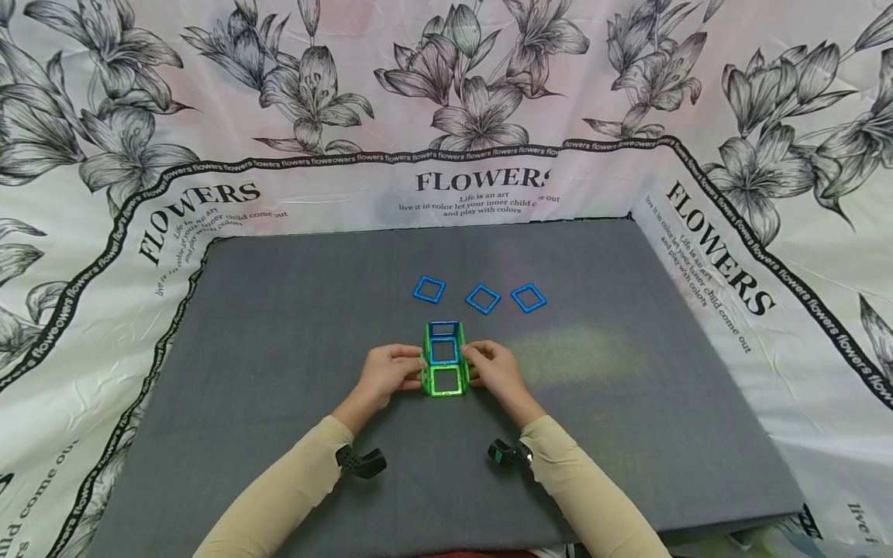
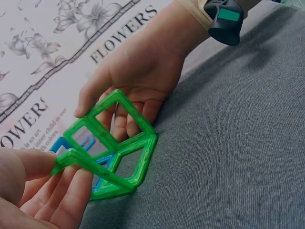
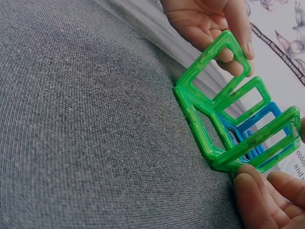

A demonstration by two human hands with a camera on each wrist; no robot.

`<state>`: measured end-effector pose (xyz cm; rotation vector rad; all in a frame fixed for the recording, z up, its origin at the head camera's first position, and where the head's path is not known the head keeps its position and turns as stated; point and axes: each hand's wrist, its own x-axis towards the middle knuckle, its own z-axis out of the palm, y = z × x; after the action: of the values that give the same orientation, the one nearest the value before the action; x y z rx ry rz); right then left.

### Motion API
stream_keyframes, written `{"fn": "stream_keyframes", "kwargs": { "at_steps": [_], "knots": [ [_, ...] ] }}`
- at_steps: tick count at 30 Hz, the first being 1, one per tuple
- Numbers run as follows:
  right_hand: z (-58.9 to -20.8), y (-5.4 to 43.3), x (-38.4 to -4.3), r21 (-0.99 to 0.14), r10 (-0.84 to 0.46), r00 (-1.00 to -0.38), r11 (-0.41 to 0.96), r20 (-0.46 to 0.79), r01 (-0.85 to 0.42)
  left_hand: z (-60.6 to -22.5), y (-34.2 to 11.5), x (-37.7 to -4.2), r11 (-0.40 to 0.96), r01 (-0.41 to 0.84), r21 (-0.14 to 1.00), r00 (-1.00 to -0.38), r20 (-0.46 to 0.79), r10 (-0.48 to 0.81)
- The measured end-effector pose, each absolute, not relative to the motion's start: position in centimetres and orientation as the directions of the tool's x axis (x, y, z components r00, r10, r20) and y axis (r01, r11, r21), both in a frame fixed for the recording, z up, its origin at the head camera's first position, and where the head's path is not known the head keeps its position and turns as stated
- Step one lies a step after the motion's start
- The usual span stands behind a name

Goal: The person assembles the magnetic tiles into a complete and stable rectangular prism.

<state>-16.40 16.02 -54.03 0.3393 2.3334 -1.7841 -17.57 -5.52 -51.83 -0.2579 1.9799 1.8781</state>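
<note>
A small build of square magnetic tile frames stands on the grey cloth between both hands. It has a green tile (image 1: 446,393) flat at the near end, a blue tile (image 1: 443,363) flat behind it, and a blue tile (image 1: 444,325) upright at the far end. Green tiles (image 3: 228,157) rise along both sides as walls. My left hand (image 1: 387,372) pinches the left green wall between thumb and fingers. On the opposite side, my right hand (image 1: 497,376) pinches the right green wall, its thumb on the tile in the left wrist view.
Beyond the build lie three loose blue tiles, a left one (image 1: 426,298), a middle one (image 1: 477,307) and a right one (image 1: 536,307). Grey cloth (image 1: 628,434) covers the table. A flower-printed sheet (image 1: 335,194) borders its back and sides.
</note>
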Motion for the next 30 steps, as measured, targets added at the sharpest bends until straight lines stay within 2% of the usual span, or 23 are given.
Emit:
{"fn": "stream_keyframes", "kwargs": {
  "at_steps": [30],
  "knots": [
    [-54.1, 15.81, -16.46, -0.928, 0.087, -0.958, 0.238, -0.274, 0.287, -52.48, -4.66, -16.96, 0.059, -0.373, 0.926, -0.919, -0.377, 0.111]
  ]
}}
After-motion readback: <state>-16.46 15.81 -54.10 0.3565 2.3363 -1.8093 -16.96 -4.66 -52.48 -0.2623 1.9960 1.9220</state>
